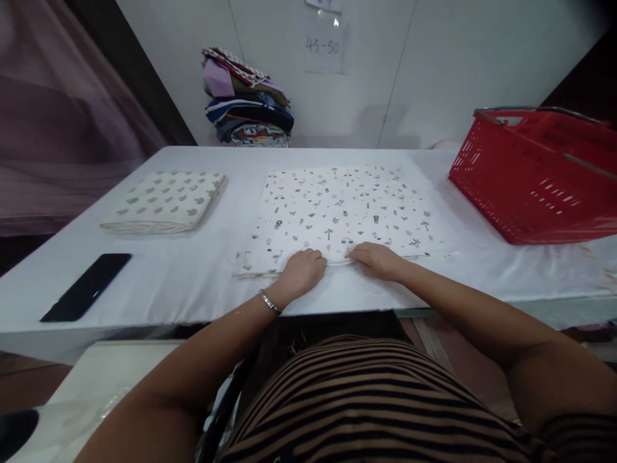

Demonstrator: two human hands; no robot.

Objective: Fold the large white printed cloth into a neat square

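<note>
White table (168,276), pale wall (434,71)

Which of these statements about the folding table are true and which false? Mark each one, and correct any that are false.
1. Both hands, left hand and right hand, rest on the near edge of the printed cloth. True.
2. The red basket stands at the table's left end. False: it stands at the right end.
3. A black phone lies on the table near its left front corner. True.
4. The folded cloth lies on top of the phone. False: they lie apart.
</note>
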